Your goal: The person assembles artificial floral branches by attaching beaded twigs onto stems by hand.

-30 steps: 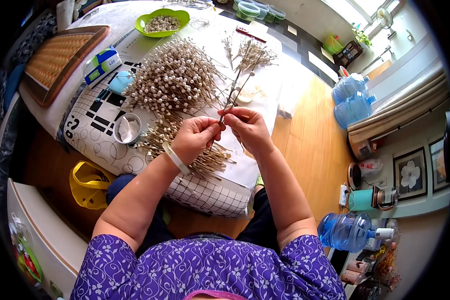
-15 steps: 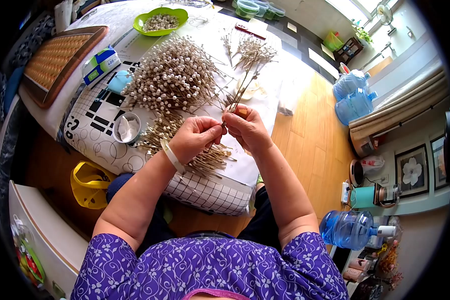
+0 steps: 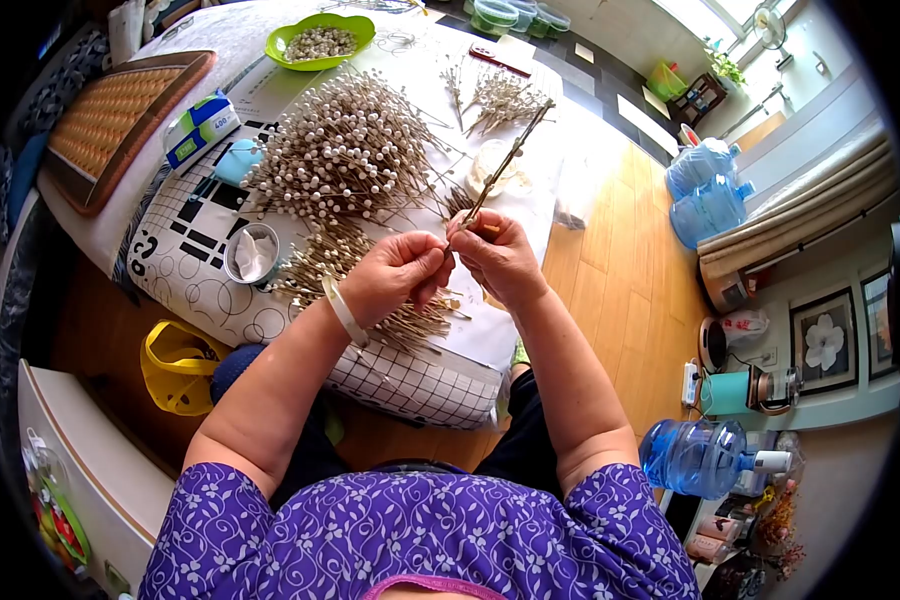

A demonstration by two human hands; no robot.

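A thin brown stem bundle (image 3: pixel 511 162) slants up and to the right from between my two hands. My right hand (image 3: pixel 500 262) is closed around its lower part. My left hand (image 3: pixel 402 272) pinches at the bottom end, close against the right fingertips; exactly what lies between its fingers is hidden. Left of the hands spreads a big heap of white-tipped stems (image 3: pixel 345 150). A second bunch of pale-tipped stems (image 3: pixel 320 255) lies partly under my left hand. Beyond the held stems rests a smaller bunch (image 3: pixel 505 100).
On the table (image 3: pixel 270 312) are a green bowl (image 3: pixel 358 50) of small pale beads, a tissue pack (image 3: pixel 202 130), a white cup (image 3: pixel 252 254) and a phone (image 3: pixel 500 60). A yellow bag (image 3: pixel 175 370) hangs at lower left. Water bottles (image 3: pixel 708 210) stand on the floor at right.
The held stems now reach farther up and to the right, as one narrow bundle. Both hands stay almost in the same place, fingertips together.
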